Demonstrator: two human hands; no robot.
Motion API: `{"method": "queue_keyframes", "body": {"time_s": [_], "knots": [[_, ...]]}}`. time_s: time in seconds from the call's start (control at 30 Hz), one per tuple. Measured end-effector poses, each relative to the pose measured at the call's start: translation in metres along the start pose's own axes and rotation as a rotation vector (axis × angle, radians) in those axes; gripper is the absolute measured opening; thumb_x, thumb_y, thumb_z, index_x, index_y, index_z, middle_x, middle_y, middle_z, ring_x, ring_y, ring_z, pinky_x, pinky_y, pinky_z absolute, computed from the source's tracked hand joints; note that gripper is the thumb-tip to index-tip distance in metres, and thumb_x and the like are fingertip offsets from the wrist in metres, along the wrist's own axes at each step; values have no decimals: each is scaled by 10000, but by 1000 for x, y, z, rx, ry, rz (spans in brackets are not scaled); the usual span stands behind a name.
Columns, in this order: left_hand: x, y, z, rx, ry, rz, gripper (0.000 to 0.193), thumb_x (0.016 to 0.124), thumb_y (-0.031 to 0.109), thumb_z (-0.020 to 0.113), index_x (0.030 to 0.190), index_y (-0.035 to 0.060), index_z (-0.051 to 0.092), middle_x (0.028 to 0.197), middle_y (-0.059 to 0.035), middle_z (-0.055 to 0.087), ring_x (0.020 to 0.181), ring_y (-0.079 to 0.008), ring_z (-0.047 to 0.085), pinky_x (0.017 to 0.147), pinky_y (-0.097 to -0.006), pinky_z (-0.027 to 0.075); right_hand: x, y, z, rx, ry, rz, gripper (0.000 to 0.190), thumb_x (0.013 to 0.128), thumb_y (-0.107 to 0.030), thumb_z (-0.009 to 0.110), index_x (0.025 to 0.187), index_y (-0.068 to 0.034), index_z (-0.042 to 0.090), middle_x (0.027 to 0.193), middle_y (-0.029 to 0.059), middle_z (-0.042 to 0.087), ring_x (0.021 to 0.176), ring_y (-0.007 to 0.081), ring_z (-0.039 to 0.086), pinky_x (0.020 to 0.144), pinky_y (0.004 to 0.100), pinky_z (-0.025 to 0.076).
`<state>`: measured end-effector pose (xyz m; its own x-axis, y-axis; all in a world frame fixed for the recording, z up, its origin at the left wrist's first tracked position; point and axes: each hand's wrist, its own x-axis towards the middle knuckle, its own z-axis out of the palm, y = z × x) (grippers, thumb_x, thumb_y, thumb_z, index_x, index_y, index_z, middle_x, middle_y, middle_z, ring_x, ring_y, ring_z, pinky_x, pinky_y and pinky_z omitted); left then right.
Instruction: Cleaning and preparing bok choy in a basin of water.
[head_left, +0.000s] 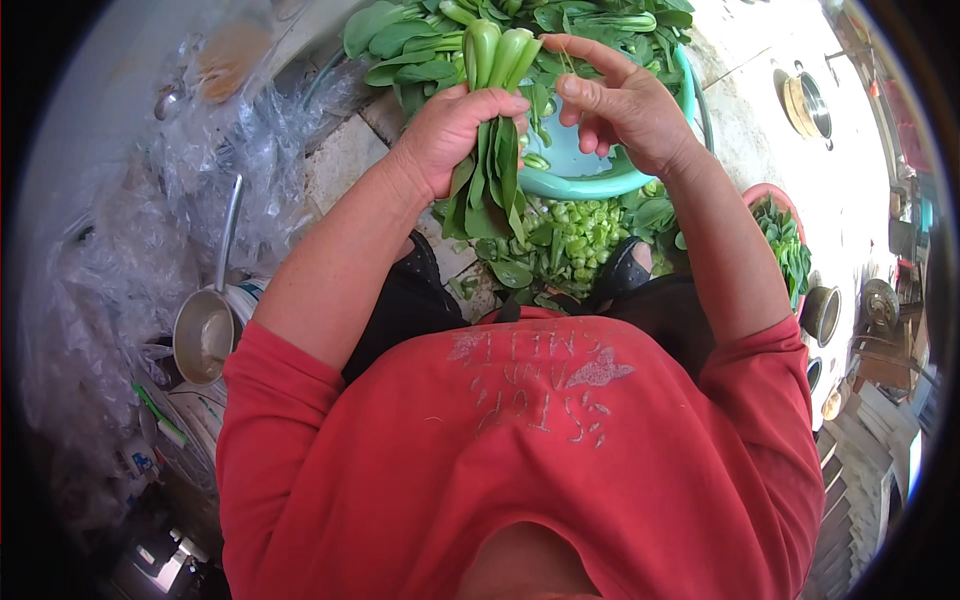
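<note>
My left hand (469, 127) grips a bunch of bok choy (491, 165), its pale stems up and its dark leaves hanging down. Just to the right is my right hand (619, 105), fingers spread and partly curled, a fingertip close to the stem tops; whether it touches them I cannot tell. A thin yellowish strand hangs by that hand. Beneath both hands stands a turquoise plastic basin (585, 186) with a pale blue inside. More bok choy (420, 45) is heaped over its far side. Cut stem ends and loose leaves (574, 240) lie on the floor between my feet.
Crumpled clear plastic (225, 180) fills the left side, near a long-handled saucepan (204, 337) and a green brush (161, 416). On the right are a pink basin (772, 196) of greens, a metal pot (821, 315) and another pot (810, 105) farther off.
</note>
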<state>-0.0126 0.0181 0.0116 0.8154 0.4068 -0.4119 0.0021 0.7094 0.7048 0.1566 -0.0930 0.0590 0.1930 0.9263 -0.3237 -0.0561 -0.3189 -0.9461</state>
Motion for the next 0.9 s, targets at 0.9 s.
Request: {"method": "queue_keyframes", "body": {"time_s": [0.9], "knots": [[5, 8, 2, 44, -172, 190, 192, 865, 179, 625, 972, 49, 532, 728, -20, 518, 639, -137, 553, 735, -361, 538, -4, 17, -25, -245, 114, -160, 199, 826, -242, 653, 796, -51, 701, 687, -17, 586, 666, 62, 511, 632, 234, 436]]}}
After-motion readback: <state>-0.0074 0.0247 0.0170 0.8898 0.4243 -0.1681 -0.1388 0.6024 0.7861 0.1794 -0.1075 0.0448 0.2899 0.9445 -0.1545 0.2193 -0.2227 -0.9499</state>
